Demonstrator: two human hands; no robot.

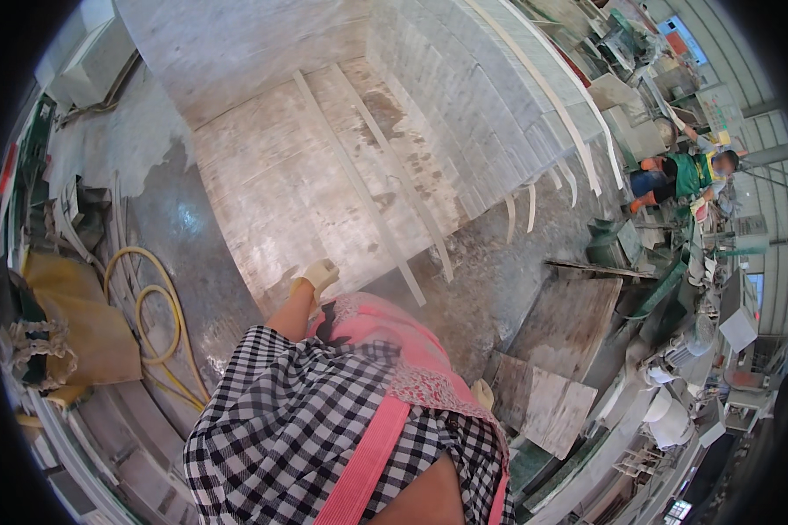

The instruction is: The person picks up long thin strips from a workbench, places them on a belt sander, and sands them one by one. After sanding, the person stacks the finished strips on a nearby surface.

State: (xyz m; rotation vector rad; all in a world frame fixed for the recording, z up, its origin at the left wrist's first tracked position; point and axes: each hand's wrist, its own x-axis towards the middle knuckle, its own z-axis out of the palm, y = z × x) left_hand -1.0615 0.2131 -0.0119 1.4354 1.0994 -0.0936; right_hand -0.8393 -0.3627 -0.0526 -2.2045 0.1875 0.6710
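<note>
My left hand (319, 277), in a pale cream glove, hangs over the near edge of a low, light wet-stained slab surface (271, 184). Its fingers are loosely bent, the thumb looks apart from them, and nothing shows in them. Two long narrow strips (359, 184) lie across that surface, their near ends jutting past its edge. Beside it rises a stack of grey slabs (464, 96). Of my right hand (482, 394) only a bit of pale glove shows past my pink apron (385, 319); its fingers are hidden.
A yellow hose (179, 328) lies coiled on the wet floor (184, 219) at left. Thin pale strips (531, 208) hang off the stack's end. Worn boards (556, 328) lie at right. Farther right, a person in a green top (692, 175) is among machinery and clutter.
</note>
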